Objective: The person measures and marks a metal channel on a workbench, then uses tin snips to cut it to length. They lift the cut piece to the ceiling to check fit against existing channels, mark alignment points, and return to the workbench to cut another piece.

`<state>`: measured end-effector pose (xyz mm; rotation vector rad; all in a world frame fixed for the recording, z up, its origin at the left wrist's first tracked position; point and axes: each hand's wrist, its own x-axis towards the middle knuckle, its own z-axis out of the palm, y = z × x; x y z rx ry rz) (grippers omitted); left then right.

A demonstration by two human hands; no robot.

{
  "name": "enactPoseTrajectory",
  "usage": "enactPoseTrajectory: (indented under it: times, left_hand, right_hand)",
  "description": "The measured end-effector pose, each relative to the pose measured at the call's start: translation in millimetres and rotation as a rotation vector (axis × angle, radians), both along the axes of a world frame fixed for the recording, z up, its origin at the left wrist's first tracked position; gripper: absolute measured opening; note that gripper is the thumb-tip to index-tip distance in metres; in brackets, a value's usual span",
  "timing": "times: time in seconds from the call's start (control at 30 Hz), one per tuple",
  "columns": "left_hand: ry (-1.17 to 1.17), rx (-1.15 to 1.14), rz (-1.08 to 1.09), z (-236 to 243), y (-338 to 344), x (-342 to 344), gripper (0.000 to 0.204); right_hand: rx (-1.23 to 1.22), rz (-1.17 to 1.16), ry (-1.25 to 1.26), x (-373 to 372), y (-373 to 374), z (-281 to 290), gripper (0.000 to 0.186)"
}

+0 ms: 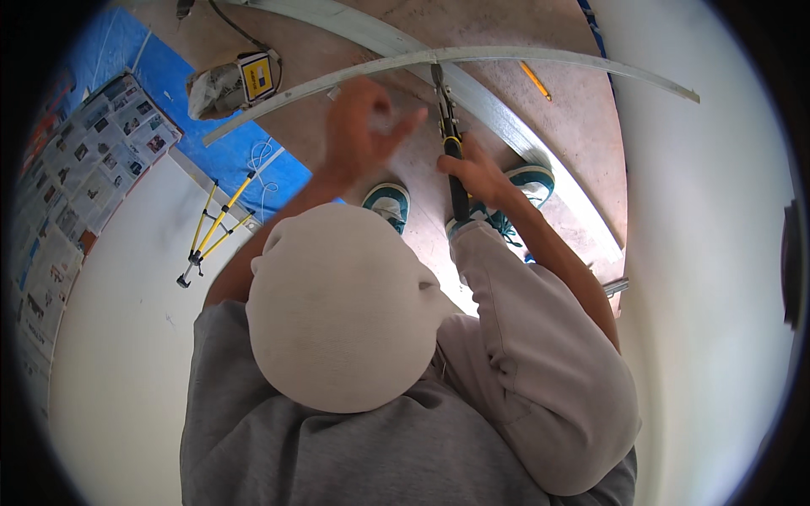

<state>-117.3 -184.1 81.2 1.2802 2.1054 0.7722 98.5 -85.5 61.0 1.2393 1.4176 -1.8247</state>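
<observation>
My right hand (478, 179) grips the black handle of metal snips (447, 114), whose jaws meet a thin, bowed metal strip (591, 61) lying across the view. My left hand (363, 139), blurred, is raised just left of the snips and below the strip, with its fingers apart and nothing visible in them. A wider galvanized metal length (510, 126) runs diagonally beneath the strip toward the right. My teal shoes (386, 205) are on the floor on either side of the snips, and my bent leg in pale trousers (548, 371) rises at lower right.
An opened box (257, 78) with a bag and a yellow pencil (536, 80) lie on the floor (565, 110). At left are blue sheeting (169, 63), a yellow tripod (211, 232) and newspaper (84, 177) over a pale surface. A pale wall (700, 253) borders the right.
</observation>
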Motion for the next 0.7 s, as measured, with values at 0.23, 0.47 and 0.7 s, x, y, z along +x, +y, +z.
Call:
enactPoseTrajectory:
  times: [0.23, 0.47, 0.7]
  left_hand:
    - [-1.691, -0.419, 0.426, -51.2, -62.3, 95.5, 0.071]
    - [-1.845, -0.288, 0.199, -73.5, -44.3, 113.5, 0.072]
    - [-1.731, -0.440, 0.059, -60.4, -34.1, 104.1, 0.050]
  right_hand:
    - [0.030, -0.040, 0.082, 1.3, -1.8, -10.3, 0.071]
    - [0.099, 0.089, 0.144, 0.9, -0.7, -23.4, 0.072]
    - [0.091, 0.104, 0.067, -2.6, 2.2, -15.3, 0.072]
